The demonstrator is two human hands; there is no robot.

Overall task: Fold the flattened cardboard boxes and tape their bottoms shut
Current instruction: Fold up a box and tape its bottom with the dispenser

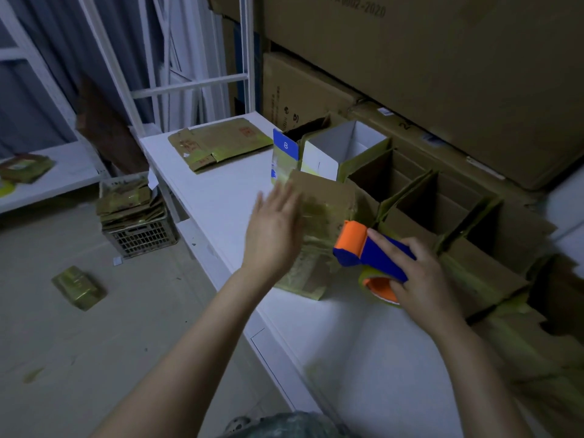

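Folded box [319,222]: brown cardboard with shiny yellowish tape, stands on the white tabletop [221,200] near its front edge
Left hand [275,229]: at the left side of the folded box, fingers straight and a little spread, grip wide and holding nothing; the hand is blurred, so I cannot tell if it touches the cardboard
Right hand [423,276]: at the right side of the folded box, grip closed around the tape dispenser, forefinger laid along its top
Tape dispenser [376,251]: blue body, orange head at the right edge of the folded box; the tape roll [379,287] hangs under it
Open boxes [442,210]: a row with mouths up, just right of the folded box
White-lined box [347,147]: open and upright, just behind the folded box, with a blue-labelled box [285,150] marked B beside it
Flattened boxes [218,143]: lie flat on the tabletop, well behind the folded box, to the left
Crate [142,235]: on the floor, left of the folded box, filled with more flattened cardboard
Large cartons [442,74]: stacked behind and above the folded box
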